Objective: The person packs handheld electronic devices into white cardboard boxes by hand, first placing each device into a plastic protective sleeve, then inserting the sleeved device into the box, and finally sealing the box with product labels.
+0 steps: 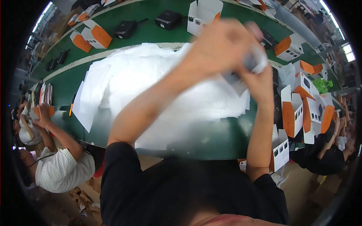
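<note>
Both my hands are raised together over the right side of a heap of thin white translucent sheets or bags [143,79] on the green table. My right hand [258,81] is closed around a small dark object in whitish film [249,62], its kind too blurred to make out. Crossing over from the left, my left hand [222,47] is beside or on the same object. Motion smears its fingers, so its grip cannot be told. Directly beyond my hands stands an open white and orange box [201,17].
Black devices [168,19] and open boxes [96,35] line a raised green strip behind the heap. More white and orange boxes [292,113] crowd my right, near a green plastic bag [322,85]. An orange and black cutter [71,107] lies left. People sit both sides, one in a striped shirt [62,171].
</note>
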`<state>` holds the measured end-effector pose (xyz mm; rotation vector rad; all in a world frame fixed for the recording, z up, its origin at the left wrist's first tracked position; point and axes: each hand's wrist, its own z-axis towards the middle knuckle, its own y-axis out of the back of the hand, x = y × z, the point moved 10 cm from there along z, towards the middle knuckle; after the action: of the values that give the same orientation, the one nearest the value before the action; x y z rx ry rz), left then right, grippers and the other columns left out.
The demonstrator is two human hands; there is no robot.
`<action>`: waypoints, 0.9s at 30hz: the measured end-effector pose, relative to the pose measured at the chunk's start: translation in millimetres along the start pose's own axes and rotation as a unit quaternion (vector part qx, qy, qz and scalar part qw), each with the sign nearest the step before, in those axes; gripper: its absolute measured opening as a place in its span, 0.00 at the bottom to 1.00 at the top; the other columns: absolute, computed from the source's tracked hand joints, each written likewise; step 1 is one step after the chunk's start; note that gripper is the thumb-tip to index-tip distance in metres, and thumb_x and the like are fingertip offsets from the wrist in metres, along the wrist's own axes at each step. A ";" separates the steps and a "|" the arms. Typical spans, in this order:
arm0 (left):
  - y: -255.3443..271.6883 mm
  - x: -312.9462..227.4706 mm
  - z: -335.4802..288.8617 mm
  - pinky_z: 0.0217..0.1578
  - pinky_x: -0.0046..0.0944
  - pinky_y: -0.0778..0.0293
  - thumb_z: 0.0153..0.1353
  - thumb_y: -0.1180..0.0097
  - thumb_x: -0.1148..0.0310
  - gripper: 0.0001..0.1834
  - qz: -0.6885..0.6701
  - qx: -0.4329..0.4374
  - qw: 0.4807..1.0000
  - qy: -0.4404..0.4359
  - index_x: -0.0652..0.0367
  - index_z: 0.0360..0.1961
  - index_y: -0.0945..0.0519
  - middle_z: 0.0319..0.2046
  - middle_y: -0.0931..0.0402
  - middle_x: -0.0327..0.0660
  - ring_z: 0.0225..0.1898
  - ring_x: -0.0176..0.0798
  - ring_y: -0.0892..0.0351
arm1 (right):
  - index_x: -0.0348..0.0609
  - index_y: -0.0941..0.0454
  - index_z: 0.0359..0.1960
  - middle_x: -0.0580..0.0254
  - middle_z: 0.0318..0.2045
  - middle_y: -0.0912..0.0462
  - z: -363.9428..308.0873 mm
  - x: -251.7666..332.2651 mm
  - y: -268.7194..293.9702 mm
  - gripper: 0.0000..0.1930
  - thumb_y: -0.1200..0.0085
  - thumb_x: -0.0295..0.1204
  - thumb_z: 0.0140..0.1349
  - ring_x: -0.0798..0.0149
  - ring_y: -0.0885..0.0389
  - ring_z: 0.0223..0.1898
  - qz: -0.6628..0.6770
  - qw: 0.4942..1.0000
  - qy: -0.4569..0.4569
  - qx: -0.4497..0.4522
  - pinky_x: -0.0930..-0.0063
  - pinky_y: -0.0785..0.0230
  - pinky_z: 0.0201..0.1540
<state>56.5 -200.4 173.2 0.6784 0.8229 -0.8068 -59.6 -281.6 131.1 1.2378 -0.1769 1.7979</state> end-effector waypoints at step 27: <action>123.8 187.1 60.1 0.42 0.52 0.22 0.57 0.42 0.61 0.16 0.255 -0.299 0.907 0.151 0.65 0.26 0.15 0.28 0.18 0.60 0.36 0.67 0.18 | 0.36 0.17 0.48 0.54 0.47 0.16 183.1 -105.6 17.7 0.18 0.41 0.38 0.65 0.61 0.17 0.49 -0.200 0.975 -0.061 0.074 0.67 0.26 0.52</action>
<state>261.0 -247.4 73.6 0.4319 1.0475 0.0481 57.5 -458.1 141.8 1.3793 0.1338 1.4077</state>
